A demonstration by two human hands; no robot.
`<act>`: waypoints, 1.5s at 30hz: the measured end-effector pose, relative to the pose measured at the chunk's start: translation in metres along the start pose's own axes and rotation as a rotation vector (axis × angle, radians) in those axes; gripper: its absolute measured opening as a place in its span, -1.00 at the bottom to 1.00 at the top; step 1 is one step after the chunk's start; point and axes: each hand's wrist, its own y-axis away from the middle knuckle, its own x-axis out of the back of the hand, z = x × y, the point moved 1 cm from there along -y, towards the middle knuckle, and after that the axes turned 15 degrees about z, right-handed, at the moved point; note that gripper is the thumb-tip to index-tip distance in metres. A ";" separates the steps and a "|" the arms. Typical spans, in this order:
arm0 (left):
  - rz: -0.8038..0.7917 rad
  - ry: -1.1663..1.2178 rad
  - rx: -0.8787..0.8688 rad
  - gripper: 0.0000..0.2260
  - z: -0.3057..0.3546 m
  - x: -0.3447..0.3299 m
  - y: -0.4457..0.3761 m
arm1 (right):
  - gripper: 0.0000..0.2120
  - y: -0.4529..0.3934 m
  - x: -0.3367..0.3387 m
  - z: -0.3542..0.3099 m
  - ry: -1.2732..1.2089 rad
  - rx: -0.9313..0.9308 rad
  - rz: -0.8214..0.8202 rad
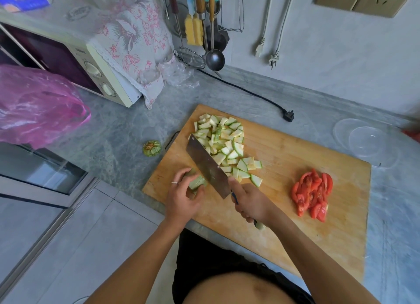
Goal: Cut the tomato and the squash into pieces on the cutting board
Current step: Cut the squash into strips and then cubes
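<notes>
Squash chopping on a grey marble-look counter, small kitchen corner

Wooden cutting board (pixel 284 158) sits on the counter (pixel 118 131); left hand (pixel 181 197) curls around the last squash chunk (pixel 197 182), right hand (pixel 251 201) grips the cleaver (pixel 208 165). Squash pieces (pixel 223 142) piled behind the blade, tomato wedges (pixel 312 194) at the right. Microwave (pixel 75 62) back left, its lettering too blurry to read.
</notes>
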 end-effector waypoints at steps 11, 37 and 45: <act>0.032 -0.002 0.020 -0.64 -0.004 0.004 -0.003 | -0.38 0.018 0.003 -0.033 0.275 0.301 0.064; 0.047 -0.021 0.007 -0.67 -0.005 0.000 -0.001 | -0.39 -0.003 -0.027 -0.025 0.286 0.256 0.088; 0.023 -0.018 0.056 -0.64 -0.001 0.001 -0.002 | -0.41 0.005 -0.029 -0.005 0.292 0.239 0.114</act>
